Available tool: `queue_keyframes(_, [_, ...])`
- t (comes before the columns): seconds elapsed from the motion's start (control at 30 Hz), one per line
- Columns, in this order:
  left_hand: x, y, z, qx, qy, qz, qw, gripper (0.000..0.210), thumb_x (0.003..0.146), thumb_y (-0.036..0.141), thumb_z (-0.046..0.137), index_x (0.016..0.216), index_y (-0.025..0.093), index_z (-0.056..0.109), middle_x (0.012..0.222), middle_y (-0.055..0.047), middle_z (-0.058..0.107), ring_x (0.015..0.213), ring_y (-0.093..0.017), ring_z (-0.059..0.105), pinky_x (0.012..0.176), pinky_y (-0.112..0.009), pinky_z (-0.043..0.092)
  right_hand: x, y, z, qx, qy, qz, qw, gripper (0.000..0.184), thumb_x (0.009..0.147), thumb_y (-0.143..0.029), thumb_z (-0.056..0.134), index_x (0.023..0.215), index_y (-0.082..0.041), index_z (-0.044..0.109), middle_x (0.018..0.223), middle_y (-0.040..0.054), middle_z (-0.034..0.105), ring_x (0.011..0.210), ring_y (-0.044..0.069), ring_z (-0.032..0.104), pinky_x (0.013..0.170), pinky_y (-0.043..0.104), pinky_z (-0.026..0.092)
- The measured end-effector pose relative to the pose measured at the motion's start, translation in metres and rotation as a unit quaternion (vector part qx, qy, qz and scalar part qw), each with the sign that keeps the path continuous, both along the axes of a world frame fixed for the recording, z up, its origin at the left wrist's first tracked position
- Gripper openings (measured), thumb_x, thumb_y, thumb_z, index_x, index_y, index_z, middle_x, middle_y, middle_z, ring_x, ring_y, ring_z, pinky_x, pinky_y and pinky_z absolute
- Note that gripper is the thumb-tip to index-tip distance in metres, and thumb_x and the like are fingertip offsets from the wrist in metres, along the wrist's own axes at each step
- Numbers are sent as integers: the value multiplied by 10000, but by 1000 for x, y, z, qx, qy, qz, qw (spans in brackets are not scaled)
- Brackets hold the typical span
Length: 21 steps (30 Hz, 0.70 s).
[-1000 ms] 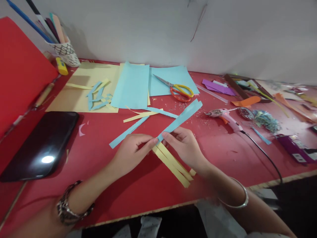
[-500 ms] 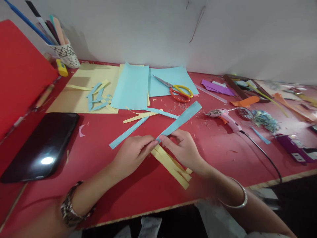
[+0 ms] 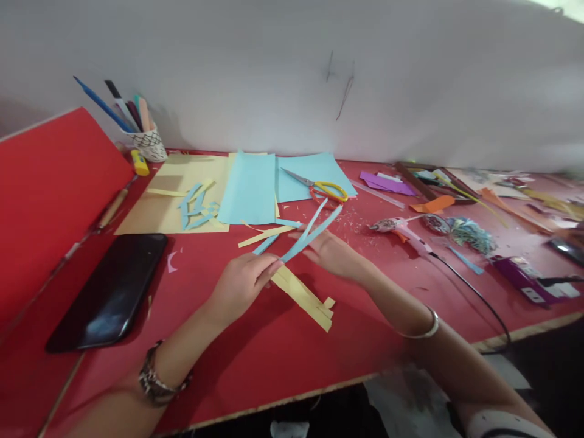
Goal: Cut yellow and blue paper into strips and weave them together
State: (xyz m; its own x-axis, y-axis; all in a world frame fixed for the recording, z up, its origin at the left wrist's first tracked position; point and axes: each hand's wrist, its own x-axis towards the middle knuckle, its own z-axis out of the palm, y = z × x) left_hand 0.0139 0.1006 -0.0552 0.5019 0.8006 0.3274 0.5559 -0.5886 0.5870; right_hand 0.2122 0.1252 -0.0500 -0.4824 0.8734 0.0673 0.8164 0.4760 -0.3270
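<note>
My left hand (image 3: 244, 281) pinches the lower end of a light blue paper strip (image 3: 298, 244), whose far end splits into two narrow lengths pointing up and right. My right hand (image 3: 335, 254) is behind and beside the strip, fingers stretched out and partly hidden by it. Just beyond those fingers lie scissors (image 3: 314, 184) with one yellow and one red handle, resting on blue paper. Yellow paper strips (image 3: 305, 297) lie on the red table below my hands. Another blue strip (image 3: 265, 244) and a thin yellow strip (image 3: 262, 236) lie behind my left hand.
Blue sheets (image 3: 250, 188) and a yellow sheet (image 3: 137, 210) with woven strips (image 3: 196, 210) lie at the back. A black phone (image 3: 109, 292) is at left, near a pen cup (image 3: 150, 145). A pink glue gun (image 3: 408, 236) with its cable lies at right.
My right hand has let go of the blue strip and moved slightly forward, fingers extending. The strip's far end has come apart into two lengths. The view has tilted up.
</note>
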Motion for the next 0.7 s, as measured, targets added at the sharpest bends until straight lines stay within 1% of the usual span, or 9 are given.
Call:
queue_keyframes(0.1, [1,-1,-2,19,20,-34,999,389,872,351,271,694,183,574,542,9,571,531,-122,511,548,-216,364,0,18,-3,12,-24,-37,999,396,728,-103,495,1118,-164,530,1148,120,530,1096,244,461,952,408,344])
queue_keyframes(0.17, [1,-1,-4,23,35,-47,998,385,875,342,273,701,179,576,538,8,571,533,-126,510,544,-220,364,-4,26,-5,30,-10,-53,998,421,735,-122,504,1156,-138,487,1141,128,528,1089,235,462,947,394,349])
queue_keyframes(0.23, [2,-1,-5,24,47,-53,997,379,877,327,282,678,173,565,518,12,555,525,-125,501,535,-218,360,-9,29,-8,47,16,-67,997,434,751,-147,504,1181,-148,450,1144,112,519,1082,217,461,927,373,366])
queue_keyframes(0.3, [3,-1,-5,29,51,-56,997,378,877,318,288,648,170,550,502,16,539,515,-123,489,530,-216,356,-13,32,-11,50,31,-89,994,397,757,-158,506,1152,-173,470,1113,88,525,1040,202,482,888,348,392])
queue_keyframes(0.43, [2,0,-4,24,31,-58,998,378,879,318,282,658,168,550,500,17,547,512,-120,498,526,-212,353,-16,39,-15,46,35,-134,989,274,769,-124,470,1027,-160,555,967,79,537,860,179,537,785,320,428])
queue_keyframes(0.53, [0,1,-3,-7,18,-65,998,390,878,332,278,653,167,549,491,19,548,488,-113,502,503,-205,343,-14,45,-16,61,52,-150,985,206,786,-109,417,858,-156,604,857,70,520,744,159,525,719,315,435])
queue_keyframes(0.6, [0,2,-4,-32,3,-68,997,391,875,345,280,648,168,546,499,23,551,478,-105,507,497,-199,342,-12,48,-15,79,75,-153,982,190,781,-117,418,738,-166,596,825,60,503,741,159,505,724,321,429])
queue_keyframes(0.7, [-1,3,-4,-69,-33,-61,995,372,863,354,299,637,172,531,506,37,547,474,-91,519,500,-186,347,-5,50,-11,109,122,-151,975,139,743,-137,468,637,-185,545,795,43,496,795,176,479,754,344,416])
